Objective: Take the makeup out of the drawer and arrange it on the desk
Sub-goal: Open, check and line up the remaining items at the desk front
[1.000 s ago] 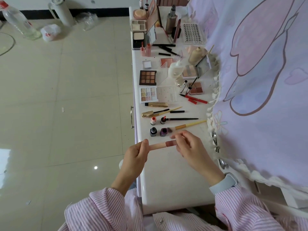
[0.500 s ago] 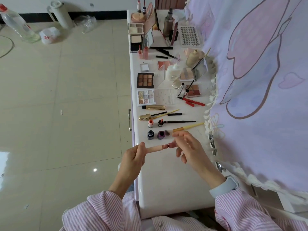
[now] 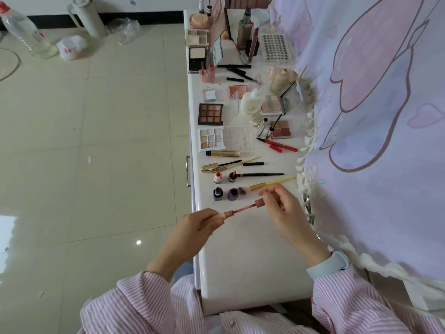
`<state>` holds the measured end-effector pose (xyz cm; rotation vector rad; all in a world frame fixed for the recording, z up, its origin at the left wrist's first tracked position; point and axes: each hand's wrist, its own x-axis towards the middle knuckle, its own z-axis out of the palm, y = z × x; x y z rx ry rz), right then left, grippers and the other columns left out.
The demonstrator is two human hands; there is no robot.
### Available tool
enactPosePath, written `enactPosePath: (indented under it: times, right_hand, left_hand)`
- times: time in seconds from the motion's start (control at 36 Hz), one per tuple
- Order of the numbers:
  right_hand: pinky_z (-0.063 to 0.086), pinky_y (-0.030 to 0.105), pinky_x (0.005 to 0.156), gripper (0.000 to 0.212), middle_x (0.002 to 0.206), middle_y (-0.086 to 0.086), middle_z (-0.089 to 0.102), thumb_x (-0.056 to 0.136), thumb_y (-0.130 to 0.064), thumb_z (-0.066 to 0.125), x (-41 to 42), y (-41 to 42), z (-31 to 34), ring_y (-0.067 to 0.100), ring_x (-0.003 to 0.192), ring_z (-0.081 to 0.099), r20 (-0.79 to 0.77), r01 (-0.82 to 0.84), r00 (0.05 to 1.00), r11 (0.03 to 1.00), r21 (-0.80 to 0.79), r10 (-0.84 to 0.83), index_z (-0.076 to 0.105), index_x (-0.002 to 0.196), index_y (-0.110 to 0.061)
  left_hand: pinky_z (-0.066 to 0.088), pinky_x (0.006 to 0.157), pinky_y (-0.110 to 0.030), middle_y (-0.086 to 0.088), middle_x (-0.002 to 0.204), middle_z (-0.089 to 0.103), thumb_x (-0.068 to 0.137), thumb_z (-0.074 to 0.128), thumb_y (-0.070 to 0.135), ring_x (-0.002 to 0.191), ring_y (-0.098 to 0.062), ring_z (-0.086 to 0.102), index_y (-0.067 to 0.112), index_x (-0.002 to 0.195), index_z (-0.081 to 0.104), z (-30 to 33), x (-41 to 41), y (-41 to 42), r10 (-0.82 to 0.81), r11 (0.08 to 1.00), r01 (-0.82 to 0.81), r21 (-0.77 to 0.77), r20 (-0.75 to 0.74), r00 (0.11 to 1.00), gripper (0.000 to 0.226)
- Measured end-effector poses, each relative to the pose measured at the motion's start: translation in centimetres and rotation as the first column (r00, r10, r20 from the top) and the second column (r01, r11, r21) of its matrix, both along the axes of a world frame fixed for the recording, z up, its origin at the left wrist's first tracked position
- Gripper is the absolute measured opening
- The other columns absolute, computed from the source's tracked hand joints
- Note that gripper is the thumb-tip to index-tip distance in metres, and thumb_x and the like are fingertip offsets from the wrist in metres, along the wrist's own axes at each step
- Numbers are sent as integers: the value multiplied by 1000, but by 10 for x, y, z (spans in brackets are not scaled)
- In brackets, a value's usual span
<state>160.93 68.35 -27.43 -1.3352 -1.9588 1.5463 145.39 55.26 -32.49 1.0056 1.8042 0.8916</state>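
Note:
Over the near part of the white desk [image 3: 245,261] I hold a pink lip gloss pulled apart. My left hand [image 3: 199,225] grips the tube [image 3: 227,214] by its body. My right hand [image 3: 281,208] pinches the cap [image 3: 259,203], and the wet applicator wand [image 3: 244,209] spans the gap between cap and tube. Just beyond my hands stand two small nail polish bottles [image 3: 225,194], and a wooden-handled brush [image 3: 267,185] lies beside them. The drawer is closed; only its handle [image 3: 187,171] shows on the desk's left side.
Palettes [image 3: 210,114], mascaras, pencils, bottles and open compacts cover the far half of the desk. A pink and lilac curtain [image 3: 373,116] hangs along the right edge. A plastic bottle [image 3: 26,32] and a white jug [image 3: 86,16] stand on the tiled floor at far left.
The cap with its wand has been drawn out of the tube: my right hand moved up and right, my left hand stayed low, and the gap between cap and tube widened.

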Motion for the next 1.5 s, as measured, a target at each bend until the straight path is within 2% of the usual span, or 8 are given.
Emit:
enactPosePath:
  times: [0.11, 0.22, 0.36, 0.5, 0.75, 0.89, 1.06, 1.5]
  right_hand:
    - [37, 8, 52, 25, 75, 0, 63, 94, -4, 43, 10, 16, 1, -5, 54, 53, -93, 169, 981, 986, -10, -169, 56, 79, -18]
    - [34, 15, 48, 23, 73, 6, 62, 94, -4, 44, 12, 14, -6, 4, 52, 44, -158, 187, 965, 971, -151, -211, 61, 80, -13]
    - [37, 22, 53, 24, 77, 7, 58, 93, -2, 42, 4, 0, -14, 14, 64, 50, -346, 141, 876, 864, -483, -336, 65, 92, -9]
    - [42, 24, 67, 24, 80, 4, 59, 92, -1, 42, 3, -12, -24, 13, 78, 55, -341, 105, 855, 773, -626, -392, 64, 99, -10]
    - [45, 8, 72, 7, 100, -6, 68, 95, -15, 48, 5, -27, -58, -7, 82, 61, -97, 150, 981, 974, -168, -167, 47, 96, -22]
    - [42, 7, 67, 18, 98, 4, 58, 87, -7, 60, 4, -28, -81, 5, 79, 56, 11, 83, 996, 991, 108, -84, 52, 97, -20]
    - [50, 15, 72, 16, 95, 4, 59, 85, -2, 61, -5, -29, -92, 7, 78, 59, 20, 7, 1000, 980, 199, -11, 58, 97, -13]
    - [38, -1, 74, 14, 91, 0, 52, 79, 7, 64, -12, -33, -103, 3, 75, 53, 86, -30, 996, 936, 351, 0, 62, 92, 1]
  left_hand:
    - [41, 61, -30, -20, 80, 63, 82, 53, 57, 66, -18, 48, 32, 75, 63, -8, -23, -15, 130, 987, -131, 92, 15, 991, 28]
    - [48, 68, -14, 8, 80, 69, 74, 46, 75, 75, -4, 63, 29, 89, 61, -11, -28, -22, 324, 923, -337, 183, 101, 941, 51]
    - [49, 85, -24, 6, 95, 68, 97, 41, 16, 101, -15, 64, 6, 79, 53, -16, -12, -18, 406, 877, -438, 197, 186, 895, 24]
    - [48, 77, -18, 6, 98, 63, 91, 53, 6, 88, 1, 61, 2, 86, 64, -15, 8, -12, 487, 843, -508, 177, 147, 861, 13]
    - [40, 64, -7, 10, 88, 65, 84, 66, 9, 75, -3, 60, 20, 94, 70, -24, 31, 10, 541, 826, -538, 166, 33, 840, 15]
    - [45, 70, -7, 12, 91, 63, 82, 68, 9, 79, -1, 60, 13, 100, 70, -29, 38, 17, 442, 879, -422, 223, -43, 896, 18]
    - [46, 70, -8, 10, 92, 64, 84, 67, 15, 77, -3, 61, 15, 101, 69, -36, 40, 21, 405, 901, -369, 227, -141, 903, 17]
    - [34, 83, -30, 4, 103, 65, 83, 54, 39, 105, -12, 46, 21, 92, 70, -69, 37, 16, 348, 937, -269, 224, -505, 790, 26]
